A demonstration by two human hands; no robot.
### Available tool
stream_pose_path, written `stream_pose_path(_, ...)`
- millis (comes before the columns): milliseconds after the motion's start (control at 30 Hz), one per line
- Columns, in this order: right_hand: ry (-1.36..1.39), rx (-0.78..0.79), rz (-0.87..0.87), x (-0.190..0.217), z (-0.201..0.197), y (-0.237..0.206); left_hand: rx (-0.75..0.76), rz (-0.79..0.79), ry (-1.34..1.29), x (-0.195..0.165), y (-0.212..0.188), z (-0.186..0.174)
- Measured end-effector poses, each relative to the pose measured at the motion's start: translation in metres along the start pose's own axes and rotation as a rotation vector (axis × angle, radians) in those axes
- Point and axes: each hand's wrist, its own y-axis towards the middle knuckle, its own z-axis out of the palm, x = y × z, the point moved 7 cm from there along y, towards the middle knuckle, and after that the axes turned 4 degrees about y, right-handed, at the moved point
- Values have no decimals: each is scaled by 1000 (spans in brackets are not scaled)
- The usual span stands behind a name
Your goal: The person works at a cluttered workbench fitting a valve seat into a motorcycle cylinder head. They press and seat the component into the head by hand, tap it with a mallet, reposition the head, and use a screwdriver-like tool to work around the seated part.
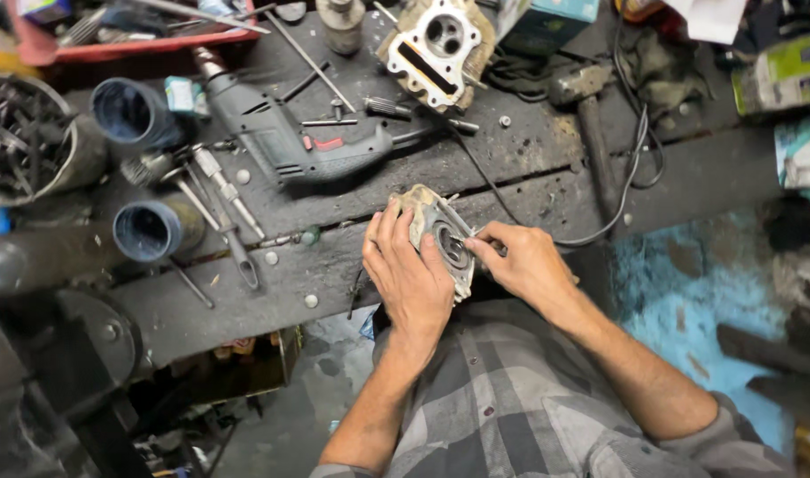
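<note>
My left hand [409, 274] grips a grimy metal engine cylinder head [436, 226], holding it tilted on the front edge of the dark workbench [334, 265]. My right hand [524, 261] pinches a small metal part against the round port on the head's face. What the fingertips hold is too small to name. A second, cleaner cylinder head [438, 44] with a pale gasket face lies at the far side of the bench.
A grey electric drill [290, 142] lies mid-bench, its cable running right. Two blue-lined tubes [143, 115] sit left, with loose bits and screwdrivers [223, 190]. A hammer [591, 115] lies right. A red tray [112, 35] is far left. Blue floor lies at right.
</note>
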Motion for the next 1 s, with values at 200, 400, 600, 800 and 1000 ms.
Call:
stream_pose_path(200,-1,221,246,-18,8,4,-43,53,-131,-1,-5,-3)
stream_pose_path(400,78,240,286,-23,10,1,-41,115,-137,0,-11,-3)
stream_pose_path(600,121,311,253,-16,6,-1,-44,114,-153,2,-10,-3)
stream_pose_path(800,132,185,193,-14,4,-7,-30,104,-160,6,-10,-3)
stream_pose_path(1000,102,135,-18,-5,3,7,-60,61,-170,6,-5,-7)
